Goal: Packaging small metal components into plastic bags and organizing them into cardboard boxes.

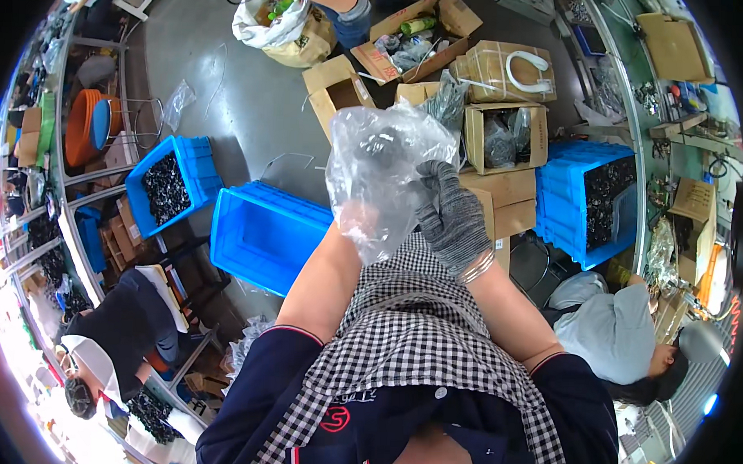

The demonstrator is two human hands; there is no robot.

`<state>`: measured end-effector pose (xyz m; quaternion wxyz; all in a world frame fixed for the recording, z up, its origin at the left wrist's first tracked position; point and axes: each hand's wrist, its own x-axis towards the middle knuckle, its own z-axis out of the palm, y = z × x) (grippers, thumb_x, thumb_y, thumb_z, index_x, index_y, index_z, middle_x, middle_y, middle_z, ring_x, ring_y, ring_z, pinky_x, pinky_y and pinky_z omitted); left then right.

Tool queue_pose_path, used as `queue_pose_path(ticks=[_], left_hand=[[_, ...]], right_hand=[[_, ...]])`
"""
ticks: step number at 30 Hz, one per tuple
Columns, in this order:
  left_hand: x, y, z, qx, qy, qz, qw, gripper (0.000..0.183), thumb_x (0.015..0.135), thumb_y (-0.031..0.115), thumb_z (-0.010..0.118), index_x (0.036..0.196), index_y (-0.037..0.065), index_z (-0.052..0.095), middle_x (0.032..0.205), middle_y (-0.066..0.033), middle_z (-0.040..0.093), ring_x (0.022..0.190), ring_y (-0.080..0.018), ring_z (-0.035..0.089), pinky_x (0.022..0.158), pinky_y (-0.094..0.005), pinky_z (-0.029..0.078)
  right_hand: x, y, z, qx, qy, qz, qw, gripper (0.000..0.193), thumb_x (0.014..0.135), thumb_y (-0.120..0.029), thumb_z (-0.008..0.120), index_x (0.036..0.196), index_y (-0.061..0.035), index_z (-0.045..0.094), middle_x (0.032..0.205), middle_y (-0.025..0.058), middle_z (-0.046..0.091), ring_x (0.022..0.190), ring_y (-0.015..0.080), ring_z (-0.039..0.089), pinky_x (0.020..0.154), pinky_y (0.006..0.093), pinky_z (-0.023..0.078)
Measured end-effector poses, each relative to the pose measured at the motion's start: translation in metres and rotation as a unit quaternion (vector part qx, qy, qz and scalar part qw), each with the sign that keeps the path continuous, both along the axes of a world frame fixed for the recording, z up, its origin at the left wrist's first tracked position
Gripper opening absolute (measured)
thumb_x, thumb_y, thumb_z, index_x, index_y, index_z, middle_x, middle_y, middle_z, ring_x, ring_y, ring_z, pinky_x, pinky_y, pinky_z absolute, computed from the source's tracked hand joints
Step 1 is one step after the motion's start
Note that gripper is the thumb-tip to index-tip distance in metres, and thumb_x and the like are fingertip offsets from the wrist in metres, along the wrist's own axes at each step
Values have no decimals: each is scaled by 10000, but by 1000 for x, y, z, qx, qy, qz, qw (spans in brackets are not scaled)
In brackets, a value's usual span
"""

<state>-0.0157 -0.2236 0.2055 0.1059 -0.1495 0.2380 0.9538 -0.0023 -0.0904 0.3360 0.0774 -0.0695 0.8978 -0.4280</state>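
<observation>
A clear, crinkled plastic bag is held up in front of my checked apron. My right hand, in a grey knitted glove, pinches the right edge of the bag with bent fingers. My left hand is behind or inside the bag; skin shows blurrily through the film near its lower part. A dark rounded patch appears through the upper part of the bag, and I cannot make out whether it is a glove or some content. The film hides my left fingers.
Left of the bag stands a blue crate; another blue crate holds small dark parts, as does a blue crate on the right. Open cardboard boxes crowd the far side. Co-workers are on both sides.
</observation>
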Motion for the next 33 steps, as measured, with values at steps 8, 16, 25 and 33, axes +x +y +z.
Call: queue_pose_path(ticks=[8, 16, 25, 33], left_hand=[[-4, -10, -47, -629, 112, -45, 768, 373, 854, 236, 491, 1165, 42, 426, 1055, -107, 508, 971, -212, 488, 826, -311, 419], [-12, 12, 34, -582, 120, -14, 804, 398, 869, 254, 454, 1208, 49, 407, 1124, -110, 489, 1021, -233, 473, 891, -329, 378], [-24, 31, 70, -338, 143, 30, 930, 425, 902, 287, 377, 1247, 39, 375, 1193, -119, 455, 1084, -264, 436, 966, -388, 308], [-47, 76, 146, -256, 64, 59, 963, 401, 908, 258, 386, 1235, 27, 395, 1185, -82, 469, 1099, -192, 427, 939, -329, 344]], right_hand=[[-23, 12, -40, -51, -108, 241, 963, 244, 799, -183, 509, 959, -1, 541, 854, 118, 616, 733, 280, 598, 733, 362, 467], [-56, -33, -27, 207, 74, 157, 963, 232, 752, -170, 540, 948, -47, 554, 901, 122, 568, 840, 256, 541, 783, 346, 422], [-50, -47, -117, 107, 177, -6, 978, 322, 858, -164, 402, 1145, -37, 472, 1130, 120, 514, 1052, 214, 477, 876, 329, 400], [-78, -1, 0, -643, 14, -89, 761, 343, 876, -218, 403, 1158, -25, 444, 1129, 119, 506, 1050, 216, 482, 898, 310, 396]])
